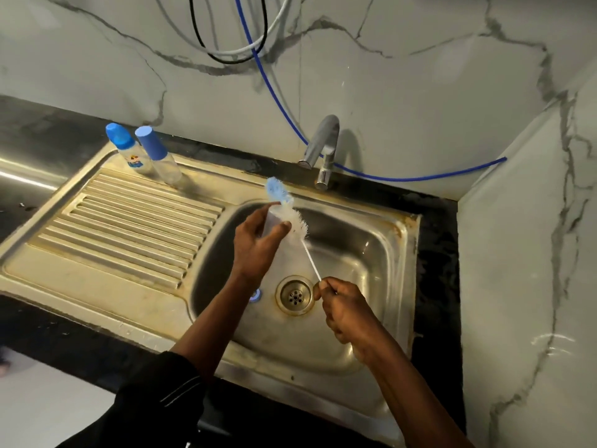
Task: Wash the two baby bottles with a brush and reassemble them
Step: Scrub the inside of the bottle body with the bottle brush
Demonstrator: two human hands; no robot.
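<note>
The left forearm, in a dark sleeve (161, 392), and the bare right forearm reach over the front edge of the stainless-steel sink (371, 253). The right hand (342, 305) is above the basin, just right of the drain strainer (294, 295). Its fingers are curled and pinch the lower end of the thin white handle of the bottle brush (298, 226). On the basin floor, left of the strainer and partly hidden by the left forearm, lies a blue ring (256, 295). The left hand (255, 244) is above the basin's rear left corner, with fingers and thumb wrapped round a clear plastic bottle part (270, 221). Whether this part is a cap or a bottle body cannot be told. The brush's white bristles lie against this part, and the blue bristle tip projects beyond it toward the rear rim. At the rear edge of the ribbed drainboard (129, 221) two baby bottles stand just beside each other: the printed bottle (129, 153) on the left, the plain bottle (161, 160) on the right, both with blue tops. A chrome tap (323, 143) rises behind the basin's rear rim. A blue hose (274, 92) hangs down the marble wall behind it.
</note>
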